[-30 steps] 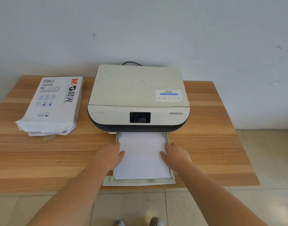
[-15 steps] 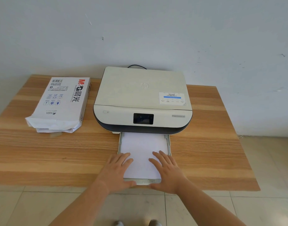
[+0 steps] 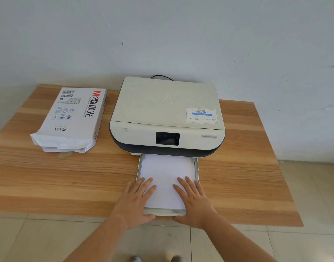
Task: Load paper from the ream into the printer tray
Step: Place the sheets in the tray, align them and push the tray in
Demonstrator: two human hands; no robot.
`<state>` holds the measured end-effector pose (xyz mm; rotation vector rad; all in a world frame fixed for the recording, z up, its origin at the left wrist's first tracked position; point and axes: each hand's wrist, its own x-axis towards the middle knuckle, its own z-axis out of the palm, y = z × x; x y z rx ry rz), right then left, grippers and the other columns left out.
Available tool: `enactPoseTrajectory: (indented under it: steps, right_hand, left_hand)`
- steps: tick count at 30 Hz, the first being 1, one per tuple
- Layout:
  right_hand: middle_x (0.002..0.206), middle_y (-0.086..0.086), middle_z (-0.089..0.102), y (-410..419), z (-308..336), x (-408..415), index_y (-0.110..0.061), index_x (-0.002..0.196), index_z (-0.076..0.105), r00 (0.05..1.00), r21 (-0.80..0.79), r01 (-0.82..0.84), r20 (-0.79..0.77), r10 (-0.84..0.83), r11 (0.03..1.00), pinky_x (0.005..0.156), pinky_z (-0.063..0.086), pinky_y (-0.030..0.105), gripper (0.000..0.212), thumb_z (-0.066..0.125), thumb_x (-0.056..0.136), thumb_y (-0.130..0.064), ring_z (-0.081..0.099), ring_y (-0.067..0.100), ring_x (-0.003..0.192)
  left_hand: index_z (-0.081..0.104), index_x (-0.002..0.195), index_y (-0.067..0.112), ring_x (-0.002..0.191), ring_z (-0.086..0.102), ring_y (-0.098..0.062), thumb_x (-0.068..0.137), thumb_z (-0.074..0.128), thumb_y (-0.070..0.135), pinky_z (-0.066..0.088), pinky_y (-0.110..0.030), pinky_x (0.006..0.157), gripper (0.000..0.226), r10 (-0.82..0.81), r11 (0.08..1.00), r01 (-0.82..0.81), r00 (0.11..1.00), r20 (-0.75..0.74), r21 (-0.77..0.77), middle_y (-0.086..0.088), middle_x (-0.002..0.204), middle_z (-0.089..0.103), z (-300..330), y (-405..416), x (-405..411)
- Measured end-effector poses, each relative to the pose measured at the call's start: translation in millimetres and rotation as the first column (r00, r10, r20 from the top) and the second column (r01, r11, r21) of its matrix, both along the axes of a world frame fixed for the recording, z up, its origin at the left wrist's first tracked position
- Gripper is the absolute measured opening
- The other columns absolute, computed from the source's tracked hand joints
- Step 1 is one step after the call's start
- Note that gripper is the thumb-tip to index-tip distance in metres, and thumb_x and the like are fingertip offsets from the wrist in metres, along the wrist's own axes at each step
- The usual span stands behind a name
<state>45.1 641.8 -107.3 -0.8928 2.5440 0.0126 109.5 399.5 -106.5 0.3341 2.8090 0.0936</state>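
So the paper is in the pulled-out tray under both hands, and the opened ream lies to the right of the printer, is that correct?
Not quite: the head view shows the opened ream lying to the left of the printer. The rest holds: the paper sits in the pulled-out tray under the left hand and right hand.

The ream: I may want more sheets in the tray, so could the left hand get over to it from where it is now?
Probably yes. The ream lies open-ended on the table to the left of the printer, and bare wood lies between it and the left hand.
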Motion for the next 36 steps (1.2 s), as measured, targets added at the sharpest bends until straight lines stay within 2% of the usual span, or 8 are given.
enactPoseTrajectory:
  steps: [3, 6, 14, 19, 22, 25, 31, 36]
  right_hand:
    - [0.162, 0.002, 0.004, 1.5, 1.3, -2.5, -0.027, 0.153, 0.011, 0.997, -0.047, -0.030, -0.075, 0.027, 0.998, 0.112, -0.009, 0.048, 0.098, 0.039, 0.073, -0.078, -0.010, 0.026, 0.147]
    - [0.162, -0.002, -0.010, 4.2, 4.3, -2.6, -0.029, 0.153, 0.001, 0.998, -0.092, -0.020, -0.061, 0.015, 0.996, 0.112, -0.017, 0.046, 0.096, 0.036, 0.077, -0.074, -0.024, 0.021, 0.144]
    - [0.161, -0.004, -0.010, 4.2, 11.7, -6.7, -0.028, 0.153, 0.000, 0.998, -0.070, 0.015, -0.053, -0.019, 0.997, 0.116, -0.014, 0.045, 0.092, 0.034, 0.080, -0.072, -0.023, 0.019, 0.145]
    - [0.159, 0.004, 0.022, 4.0, 5.9, -8.4, -0.023, 0.150, 0.024, 0.994, -0.072, 0.061, -0.090, -0.067, 0.996, 0.111, 0.002, 0.049, 0.095, 0.044, 0.074, -0.075, -0.002, 0.023, 0.146]
    - [0.162, 0.003, 0.006, 3.3, 5.8, -8.8, -0.026, 0.153, 0.014, 0.984, -0.120, 0.078, -0.152, -0.096, 0.990, 0.113, -0.003, 0.050, 0.098, 0.043, 0.073, -0.075, -0.011, 0.025, 0.147]
    - [0.162, 0.005, 0.008, 1.2, 8.7, -10.3, -0.026, 0.153, 0.015, 0.974, -0.116, 0.126, -0.175, -0.145, 0.985, 0.112, 0.000, 0.054, 0.102, 0.046, 0.070, -0.076, -0.006, 0.030, 0.147]
    - [0.162, 0.005, 0.005, 0.5, 7.1, -16.6, -0.029, 0.153, 0.010, 0.966, -0.092, 0.144, -0.204, -0.161, 0.985, 0.113, 0.001, 0.058, 0.103, 0.044, 0.069, -0.077, -0.008, 0.029, 0.148]
    - [0.162, 0.006, 0.005, -3.1, 6.8, -23.6, -0.028, 0.153, 0.013, 0.960, -0.077, 0.155, -0.224, -0.168, 0.985, 0.113, 0.001, 0.059, 0.102, 0.041, 0.071, -0.082, -0.006, 0.031, 0.148]
  left_hand:
    - [0.036, 0.141, 0.023, 0.139, 0.026, -0.023, 0.067, 0.043, 0.078, 0.017, -0.051, 0.107, 0.092, -0.019, 1.000, 0.019, 0.999, -0.036, 0.005, -0.002, 0.152, 0.035, 0.6, -1.3, -1.6]
    - [0.040, 0.140, 0.022, 0.138, 0.032, -0.024, 0.066, 0.044, 0.079, 0.018, -0.052, 0.107, 0.094, -0.026, 1.000, 0.026, 0.999, -0.036, -0.001, -0.003, 0.150, 0.038, 3.6, -2.7, -4.3]
    - [0.046, 0.137, 0.022, 0.135, 0.040, -0.023, 0.066, 0.044, 0.080, 0.018, -0.054, 0.108, 0.092, 0.004, 0.999, -0.007, 0.998, -0.060, -0.036, -0.002, 0.147, 0.042, 5.5, -6.5, -12.4]
    - [0.043, 0.140, 0.022, 0.138, 0.033, -0.024, 0.066, 0.043, 0.081, 0.015, -0.056, 0.110, 0.095, 0.031, 0.998, -0.036, 0.993, -0.111, -0.047, -0.003, 0.152, 0.034, 6.6, -5.5, -15.2]
    - [0.027, 0.147, 0.025, 0.144, 0.018, -0.026, 0.065, 0.039, 0.085, 0.012, -0.059, 0.111, 0.102, 0.072, 0.995, -0.079, 0.991, -0.116, -0.056, -0.004, 0.159, 0.016, 6.4, -6.8, -16.7]
    - [0.016, 0.149, 0.026, 0.146, 0.007, -0.026, 0.064, 0.036, 0.087, 0.009, -0.062, 0.112, 0.107, 0.119, 0.990, -0.127, 0.986, -0.118, -0.063, -0.003, 0.160, 0.006, 6.8, -7.4, -19.3]
    - [0.010, 0.150, 0.029, 0.146, -0.001, -0.026, 0.063, 0.034, 0.088, 0.007, -0.063, 0.112, 0.107, 0.126, 0.988, -0.135, 0.984, -0.123, -0.071, -0.003, 0.160, 0.003, 6.9, -8.2, -27.1]
    - [0.000, 0.150, 0.030, 0.145, -0.014, -0.023, 0.065, 0.030, 0.088, -0.004, -0.060, 0.113, 0.107, 0.132, 0.986, -0.146, 0.980, -0.148, -0.086, -0.002, 0.160, -0.011, 7.4, -10.2, -36.2]
